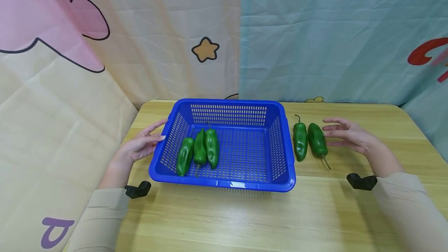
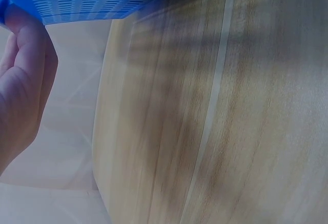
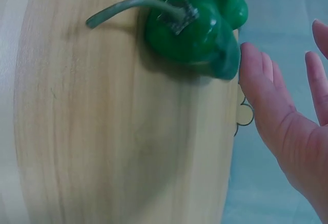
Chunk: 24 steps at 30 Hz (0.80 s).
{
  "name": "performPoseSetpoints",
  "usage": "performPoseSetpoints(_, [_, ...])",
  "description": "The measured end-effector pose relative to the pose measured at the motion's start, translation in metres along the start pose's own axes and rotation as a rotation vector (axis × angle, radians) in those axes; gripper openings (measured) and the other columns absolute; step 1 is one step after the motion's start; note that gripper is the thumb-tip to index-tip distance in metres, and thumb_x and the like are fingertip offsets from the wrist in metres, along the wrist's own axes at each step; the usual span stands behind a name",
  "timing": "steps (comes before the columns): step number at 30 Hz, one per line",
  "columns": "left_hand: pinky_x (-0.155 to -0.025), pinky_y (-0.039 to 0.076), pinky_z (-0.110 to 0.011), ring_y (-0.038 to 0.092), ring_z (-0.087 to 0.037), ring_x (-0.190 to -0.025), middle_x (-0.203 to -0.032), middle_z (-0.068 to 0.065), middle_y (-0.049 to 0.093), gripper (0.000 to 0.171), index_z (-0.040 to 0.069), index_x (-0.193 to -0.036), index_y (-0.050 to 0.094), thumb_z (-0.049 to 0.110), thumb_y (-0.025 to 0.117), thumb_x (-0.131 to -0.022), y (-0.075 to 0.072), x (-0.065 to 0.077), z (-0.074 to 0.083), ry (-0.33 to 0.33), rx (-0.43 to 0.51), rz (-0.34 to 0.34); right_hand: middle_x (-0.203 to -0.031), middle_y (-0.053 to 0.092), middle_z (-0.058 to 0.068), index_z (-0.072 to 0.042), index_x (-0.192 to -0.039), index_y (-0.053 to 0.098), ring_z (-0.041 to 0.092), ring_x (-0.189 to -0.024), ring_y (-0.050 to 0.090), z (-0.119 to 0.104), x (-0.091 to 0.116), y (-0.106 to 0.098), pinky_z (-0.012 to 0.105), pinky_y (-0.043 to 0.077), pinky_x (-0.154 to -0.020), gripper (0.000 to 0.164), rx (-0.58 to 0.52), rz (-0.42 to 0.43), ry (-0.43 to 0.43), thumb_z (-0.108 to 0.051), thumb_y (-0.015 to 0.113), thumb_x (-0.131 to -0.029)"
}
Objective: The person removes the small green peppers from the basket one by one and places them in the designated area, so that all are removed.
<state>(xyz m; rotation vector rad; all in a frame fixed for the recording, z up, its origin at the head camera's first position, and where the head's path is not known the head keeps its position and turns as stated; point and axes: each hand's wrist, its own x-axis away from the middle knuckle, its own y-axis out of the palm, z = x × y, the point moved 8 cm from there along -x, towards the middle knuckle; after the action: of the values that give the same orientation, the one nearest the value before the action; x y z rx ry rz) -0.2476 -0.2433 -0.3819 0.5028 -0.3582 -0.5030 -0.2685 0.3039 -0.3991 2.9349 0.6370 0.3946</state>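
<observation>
A blue perforated plastic basket stands on the wooden table with several green peppers lying in its left half. At the basket's left side is my left hand, fingers extended and fingertips right at the rim. The left wrist view shows that hand reaching up to the basket's rim, its fingertips partly hidden. Right of the basket, two more peppers lie side by side. My right hand is beside the outer pepper, fingers spread and relaxed, gripping nothing. Its stem shows in the right wrist view.
The table runs back to a patterned cloth curtain, with another cloth along the left side. The inner loose pepper lies close to the basket's right wall. Black wrist cameras sit at both cuffs.
</observation>
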Motion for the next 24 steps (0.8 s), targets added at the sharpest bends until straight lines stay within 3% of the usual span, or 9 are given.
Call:
performPoseSetpoints(12, [-0.078, 0.055, -0.033, 0.066, -0.022, -0.089, -0.106, -0.012, 0.064, 0.048, 0.019, -0.134, 0.036, -0.009, 0.040, -0.095, -0.001, 0.000, 0.000, -0.010, -0.030, 0.025, -0.112, 0.061, 0.003, -0.021, -0.117, 0.058, 0.018, -0.098, 0.061, -0.028, 0.003, 0.030, 0.038, 0.054, -0.081, 0.038, 0.004, -0.088, -0.034, 0.006, 0.045, -0.094])
performPoseSetpoints(24, [-0.077, 0.055, -0.032, 0.066, -0.022, -0.087, -0.103, -0.012, 0.065, 0.047, 0.021, -0.130, 0.045, -0.009, 0.038, -0.096, -0.001, 0.000, 0.000, -0.010, -0.024, 0.028, -0.115, 0.059, 0.002, -0.020, -0.119, 0.054, 0.018, -0.100, 0.060, -0.054, -0.004, 0.076, 0.039, 0.053, -0.081, 0.037, 0.145, -0.103, -0.006, 0.004, 0.050, -0.092])
